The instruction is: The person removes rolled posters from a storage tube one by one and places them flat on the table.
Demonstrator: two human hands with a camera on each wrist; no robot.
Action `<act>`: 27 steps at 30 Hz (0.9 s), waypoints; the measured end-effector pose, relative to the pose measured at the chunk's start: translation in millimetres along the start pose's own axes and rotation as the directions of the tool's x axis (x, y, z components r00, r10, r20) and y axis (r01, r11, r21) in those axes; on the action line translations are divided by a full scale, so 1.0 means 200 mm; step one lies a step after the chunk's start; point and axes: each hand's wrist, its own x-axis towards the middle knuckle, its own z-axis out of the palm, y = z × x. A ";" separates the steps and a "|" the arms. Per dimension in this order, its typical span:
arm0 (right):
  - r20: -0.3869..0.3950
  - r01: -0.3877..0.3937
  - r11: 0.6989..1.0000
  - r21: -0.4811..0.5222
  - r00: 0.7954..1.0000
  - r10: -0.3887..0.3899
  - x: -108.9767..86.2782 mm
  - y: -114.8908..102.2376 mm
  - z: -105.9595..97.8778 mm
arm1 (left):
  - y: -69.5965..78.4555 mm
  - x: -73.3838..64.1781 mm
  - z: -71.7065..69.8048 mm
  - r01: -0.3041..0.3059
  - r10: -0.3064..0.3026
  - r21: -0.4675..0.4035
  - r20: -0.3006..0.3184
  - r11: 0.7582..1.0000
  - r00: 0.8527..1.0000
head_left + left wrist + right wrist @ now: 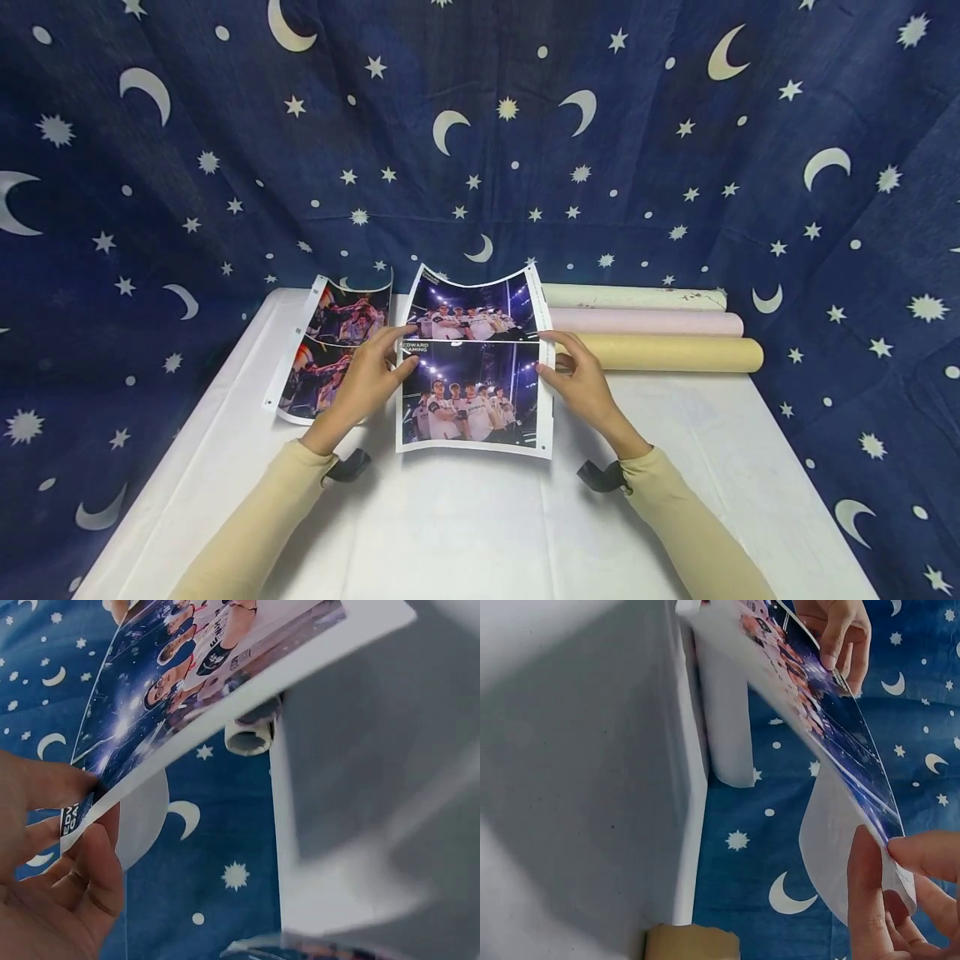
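Note:
A glossy printed sheet (pixel 472 400) carries two copies of a team photo, one above the other, inside a white border. It is raised over the table and bowed, its upper part bent back along the line between the pictures. My left hand (pixel 370 375) pinches its left edge between thumb and fingers, as the left wrist view also shows on the sheet's corner (pixel 79 817). On the opposite edge, my right hand (pixel 581 383) grips likewise with thumb and fingers. In the right wrist view a white paper flap hangs behind the sheet (pixel 840 742).
A second photo sheet (pixel 300 392) lies curled on the white table (pixel 465 533), left of my left hand. Behind my right hand lie a yellow roll (pixel 675 354), a pink roll (pixel 652 322) and a pale patterned roll (pixel 637 297). A starry blue cloth (pixel 480 142) hangs behind.

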 end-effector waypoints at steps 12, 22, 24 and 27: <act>-0.024 -0.048 0.997 -0.066 0.999 0.047 0.13 0.04 0.08 | -0.08 0.07 -0.03 0.037 -0.046 0.145 0.059 0.989 0.997; -0.024 -0.099 0.988 -0.117 0.995 0.097 0.21 0.10 0.16 | -0.19 0.13 -0.02 0.037 -0.055 0.180 0.098 0.983 0.994; -0.022 -0.100 0.986 -0.136 0.995 0.098 0.22 0.12 0.18 | -0.20 0.14 -0.01 0.036 -0.057 0.182 0.111 0.983 0.992; -0.017 -0.092 0.979 -0.183 0.996 0.090 0.24 0.13 0.20 | -0.24 0.15 0.00 0.031 -0.056 0.194 0.124 0.981 0.991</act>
